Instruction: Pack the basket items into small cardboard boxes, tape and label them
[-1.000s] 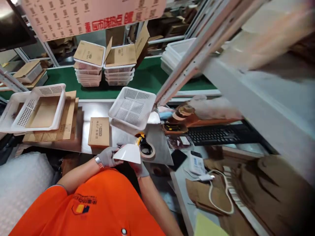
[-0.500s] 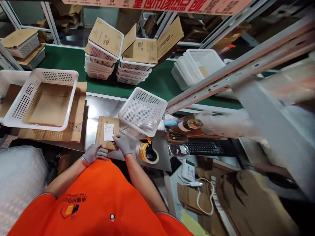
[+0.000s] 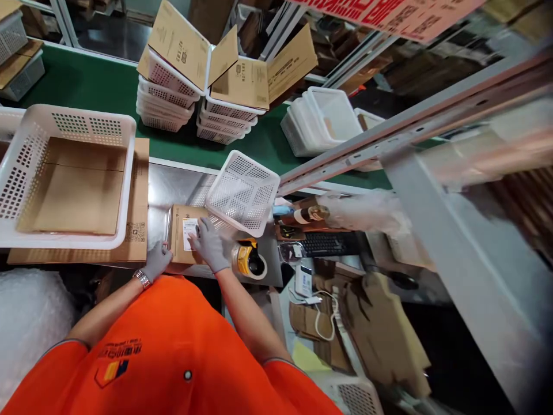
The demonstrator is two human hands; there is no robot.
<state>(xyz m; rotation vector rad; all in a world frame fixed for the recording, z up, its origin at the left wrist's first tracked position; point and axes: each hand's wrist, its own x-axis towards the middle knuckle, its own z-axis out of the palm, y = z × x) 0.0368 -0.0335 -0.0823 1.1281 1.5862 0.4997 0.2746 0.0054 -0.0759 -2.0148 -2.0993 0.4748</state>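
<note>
A small brown cardboard box (image 3: pixel 176 230) lies on the metal bench in front of me. On its top is a white printed label (image 3: pixel 187 233), partly covered by my right hand (image 3: pixel 210 246). That grey-gloved hand rests flat over the label's right side, fingers stretched out. At the box's near left edge, my left hand (image 3: pixel 157 260), also gloved, has its fingers curled against the cardboard. A yellow tape dispenser (image 3: pixel 246 257) with a tape roll sits to the right of my right hand. Beyond the box, a white perforated basket (image 3: pixel 242 193) is tilted on the bench.
At left, a large white basket (image 3: pixel 125 190) with cardboard inside stands on flat cardboard. Stacked baskets (image 3: pixel 166 102) line the green conveyor (image 3: pixel 99 86). A metal frame bar (image 3: pixel 345 150) slants across the right, above a keyboard (image 3: pixel 328 244) and brown packaging (image 3: pixel 380 323).
My right hand has moved from the label's lower right corner to flat over its right side. My left hand has shifted to the box's left edge. The view has turned somewhat.
</note>
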